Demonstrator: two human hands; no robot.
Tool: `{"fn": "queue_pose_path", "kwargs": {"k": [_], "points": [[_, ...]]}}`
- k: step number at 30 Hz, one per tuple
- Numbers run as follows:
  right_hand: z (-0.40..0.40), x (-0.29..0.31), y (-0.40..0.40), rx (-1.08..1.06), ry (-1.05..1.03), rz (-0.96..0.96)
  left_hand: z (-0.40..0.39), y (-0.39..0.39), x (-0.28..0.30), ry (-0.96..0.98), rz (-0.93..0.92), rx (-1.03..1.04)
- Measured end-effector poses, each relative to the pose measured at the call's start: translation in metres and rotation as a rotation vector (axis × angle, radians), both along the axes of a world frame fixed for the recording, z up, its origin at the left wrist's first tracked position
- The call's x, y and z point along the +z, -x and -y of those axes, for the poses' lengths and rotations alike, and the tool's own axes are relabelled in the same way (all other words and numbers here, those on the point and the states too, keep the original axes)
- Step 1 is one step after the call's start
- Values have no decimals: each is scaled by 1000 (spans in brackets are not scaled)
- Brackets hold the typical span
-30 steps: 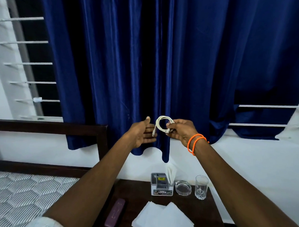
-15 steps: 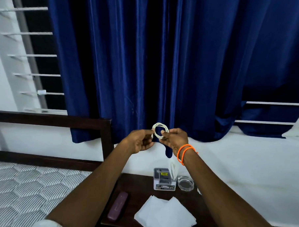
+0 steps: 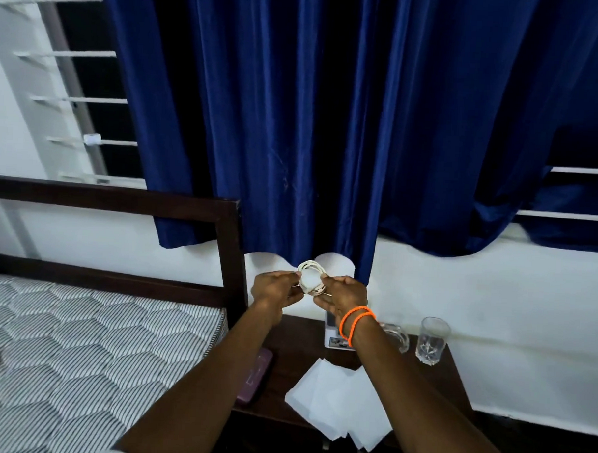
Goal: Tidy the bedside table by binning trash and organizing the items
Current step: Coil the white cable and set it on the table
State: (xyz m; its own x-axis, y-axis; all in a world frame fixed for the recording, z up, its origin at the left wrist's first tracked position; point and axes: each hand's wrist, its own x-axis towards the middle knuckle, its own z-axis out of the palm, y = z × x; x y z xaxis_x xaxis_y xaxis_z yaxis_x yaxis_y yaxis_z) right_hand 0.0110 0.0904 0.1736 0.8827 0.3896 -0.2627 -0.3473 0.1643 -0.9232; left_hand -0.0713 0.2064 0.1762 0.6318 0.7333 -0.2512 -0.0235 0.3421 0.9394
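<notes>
While I watch from the head view: both hands meet above the bedside table [image 3: 296, 342].
Cable: white coiled cable [image 3: 311, 277], at 12 o'clock from the tissues [image 3: 338, 402].
Left hand [image 3: 275, 289]: pinches the coil's left side.
Right hand [image 3: 344, 296]: pinches its right side.
Glass [image 3: 431, 340]: at 3 o'clock, standing on the table.

Cable coil [image 3: 311, 278] tighter, lower

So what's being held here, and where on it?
A coiled white cable: the left hand pinches the coil's left side, the right hand its right side, above the table.
</notes>
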Motion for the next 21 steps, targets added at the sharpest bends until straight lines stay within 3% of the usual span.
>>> {"fn": "queue_pose_path", "kwargs": {"k": [12, 15, 21], "points": [[-51, -121, -20, 76, 114, -127, -48, -16, -101, 174, -139, 21], [-67, -151, -31, 63, 160, -133, -66, -29, -132, 62, -255, 33], [-97, -202, -55, -17, 319, -8, -72, -56, -157, -402, -524, 97]]}}
